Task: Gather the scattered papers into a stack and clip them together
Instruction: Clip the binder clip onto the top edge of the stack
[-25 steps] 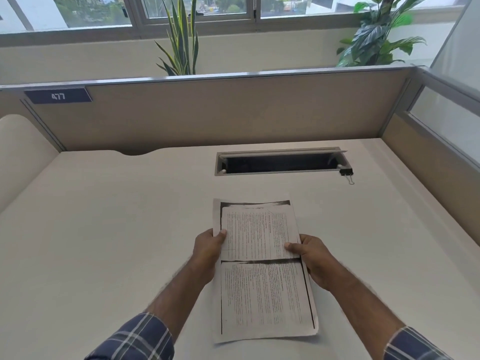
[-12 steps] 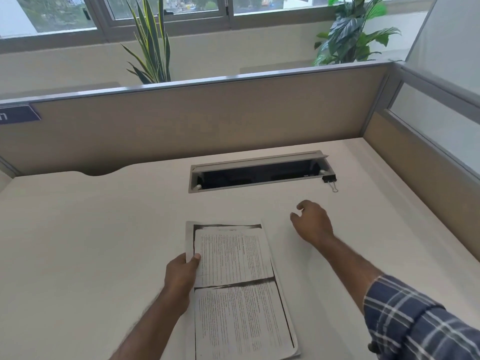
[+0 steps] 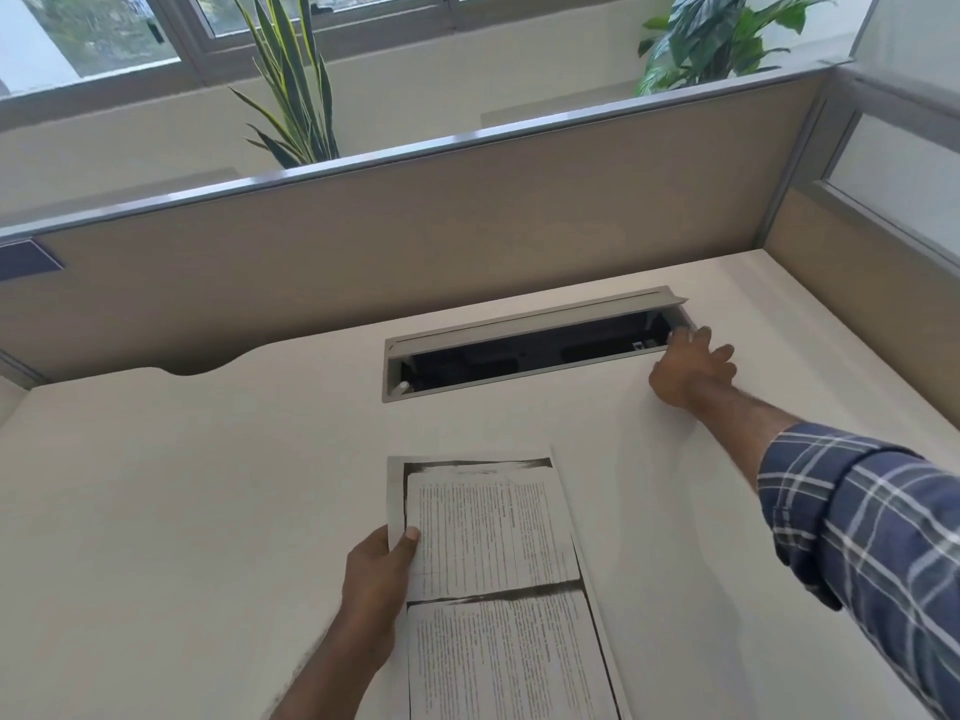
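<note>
A stack of photocopied papers (image 3: pixel 493 553) lies on the white desk (image 3: pixel 182 511), near the front at the middle. My left hand (image 3: pixel 379 574) grips the stack at its left edge, thumb on top. My right hand (image 3: pixel 691 368) is stretched out to the right end of the cable tray (image 3: pixel 519 350), with its fingers over the tray's corner. The black binder clip that lay at that corner is hidden under the hand. I cannot tell whether the fingers have closed on it.
Beige partition walls (image 3: pixel 467 236) close the desk at the back and right. The cable tray's lid stands open over a dark slot. Two potted plants (image 3: pixel 296 80) stand behind the partition, below the windows.
My right hand let go of the papers and reached forward and right to the tray's corner, covering the binder clip. My left hand kept hold of the stack.
</note>
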Demonstrator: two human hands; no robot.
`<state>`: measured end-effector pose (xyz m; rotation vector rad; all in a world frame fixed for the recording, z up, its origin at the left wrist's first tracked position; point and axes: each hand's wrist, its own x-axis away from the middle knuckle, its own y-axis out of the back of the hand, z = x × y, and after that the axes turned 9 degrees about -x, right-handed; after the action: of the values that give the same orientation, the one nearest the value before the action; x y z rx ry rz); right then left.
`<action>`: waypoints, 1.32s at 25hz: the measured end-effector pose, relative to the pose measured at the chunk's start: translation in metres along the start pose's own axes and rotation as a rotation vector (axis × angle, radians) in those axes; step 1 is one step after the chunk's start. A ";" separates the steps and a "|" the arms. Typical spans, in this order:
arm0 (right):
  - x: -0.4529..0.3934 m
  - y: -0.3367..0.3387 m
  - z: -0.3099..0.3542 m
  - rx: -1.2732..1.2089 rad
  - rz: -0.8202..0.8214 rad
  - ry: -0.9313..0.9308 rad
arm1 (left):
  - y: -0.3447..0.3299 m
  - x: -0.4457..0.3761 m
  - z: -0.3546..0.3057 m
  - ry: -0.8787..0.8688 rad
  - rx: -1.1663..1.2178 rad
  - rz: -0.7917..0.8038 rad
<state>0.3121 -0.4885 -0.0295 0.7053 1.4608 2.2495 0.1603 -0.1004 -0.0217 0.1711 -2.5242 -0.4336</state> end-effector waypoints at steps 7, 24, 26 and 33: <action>0.013 -0.021 -0.009 0.077 -0.138 0.303 | 0.000 -0.002 -0.004 -0.003 -0.037 0.020; 0.227 -0.020 0.016 -0.700 0.018 0.414 | 0.018 0.044 0.038 0.040 0.005 0.068; 0.262 -0.015 0.018 -0.781 0.077 0.383 | 0.021 0.054 0.045 0.044 0.024 0.063; 0.327 -0.024 0.017 -0.999 0.328 0.164 | 0.028 0.076 0.064 0.045 0.054 0.047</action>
<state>0.0583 -0.2864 0.0228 0.4313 0.1216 2.8834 0.0606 -0.0731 -0.0228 0.1404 -2.4919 -0.3401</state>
